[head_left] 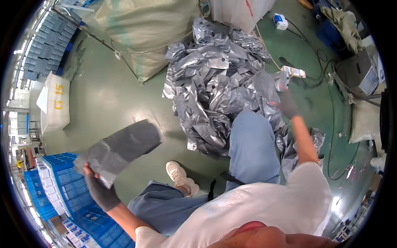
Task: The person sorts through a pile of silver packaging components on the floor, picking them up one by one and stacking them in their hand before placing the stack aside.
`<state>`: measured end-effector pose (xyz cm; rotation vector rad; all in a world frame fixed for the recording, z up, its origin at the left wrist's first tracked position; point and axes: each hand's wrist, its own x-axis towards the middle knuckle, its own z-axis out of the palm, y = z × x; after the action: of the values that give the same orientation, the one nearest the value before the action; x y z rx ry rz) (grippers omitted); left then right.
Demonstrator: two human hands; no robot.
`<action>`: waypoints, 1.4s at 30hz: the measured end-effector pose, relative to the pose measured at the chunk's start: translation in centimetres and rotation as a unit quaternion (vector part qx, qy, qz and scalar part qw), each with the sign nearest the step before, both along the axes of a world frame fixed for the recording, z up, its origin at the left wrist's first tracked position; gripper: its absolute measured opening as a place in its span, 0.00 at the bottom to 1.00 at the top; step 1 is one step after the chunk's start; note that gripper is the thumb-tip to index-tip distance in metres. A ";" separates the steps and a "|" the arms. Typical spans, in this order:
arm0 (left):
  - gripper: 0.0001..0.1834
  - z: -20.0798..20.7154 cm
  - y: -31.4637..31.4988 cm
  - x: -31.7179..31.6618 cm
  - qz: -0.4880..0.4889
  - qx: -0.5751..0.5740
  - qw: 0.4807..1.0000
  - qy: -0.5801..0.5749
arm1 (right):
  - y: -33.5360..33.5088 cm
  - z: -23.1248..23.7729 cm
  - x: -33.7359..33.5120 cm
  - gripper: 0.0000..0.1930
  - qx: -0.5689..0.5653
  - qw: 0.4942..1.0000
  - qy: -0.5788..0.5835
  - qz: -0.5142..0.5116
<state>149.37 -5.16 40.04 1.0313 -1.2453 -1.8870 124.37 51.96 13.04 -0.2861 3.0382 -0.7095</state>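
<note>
My left hand (100, 188), in a dark fingerless glove, is closed on the lower end of a flat grey plastic bag (124, 144). The bag stretches up and to the right from the hand, above the floor. At the right edge of a big heap of silvery-grey plastic bags (219, 82) is my right hand (288, 103), also gloved. It is blurred by motion, with thumb and fingers seemingly spread and nothing visible in them. My bent knee (253, 140) covers part of the heap's near side.
A large woven sack (153, 25) stands behind the heap. Blue plastic crates (68, 182) with white boxes are at lower left, a white bin (57, 101) farther up. At right, a power strip (293, 72) and cables lie on the floor near a metal machine (359, 72). More grey bags (291, 159) lie beside my knee.
</note>
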 end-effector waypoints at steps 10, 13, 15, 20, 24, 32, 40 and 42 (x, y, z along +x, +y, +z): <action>0.13 -2.9 -2.4 2.1 -0.088 0.088 0.992 -0.005 | -12.8 5.2 0.1 0.18 -0.011 0.960 0.122 0.250; 0.15 -2.7 -2.2 2.2 -0.090 0.063 0.994 -0.011 | -3.1 10.4 4.4 0.14 -0.446 0.888 0.103 -0.037; 0.16 -2.9 -2.8 2.5 -0.094 0.072 0.993 -0.029 | 1.6 15.0 7.8 0.13 -0.134 0.912 0.322 -0.217; 0.20 -3.7 -3.9 1.3 -0.070 0.060 0.989 -0.117 | 19.9 11.5 20.6 0.14 0.193 0.928 0.116 -0.296; 0.21 -4.7 -4.1 1.1 -0.113 -0.182 0.954 -0.211 | 20.9 11.9 25.6 0.21 0.380 0.835 -0.286 -0.276; 0.11 -5.8 -5.9 -3.3 -0.060 -0.023 0.987 -0.148 | 7.7 -0.8 9.5 0.34 0.113 0.984 -0.063 -0.119; 0.20 -10.7 -12.9 -8.1 -0.248 0.030 0.967 -0.055 | 8.0 -7.5 6.0 0.14 0.246 0.966 -0.053 -0.062; 0.20 -10.7 -11.7 -8.5 -0.224 0.000 0.972 -0.074 | 9.3 -1.2 9.4 0.10 0.454 0.884 -0.094 -0.064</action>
<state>140.90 -16.82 29.39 0.9627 -1.6760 -2.1709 133.82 61.25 11.81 0.0148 2.8178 0.6744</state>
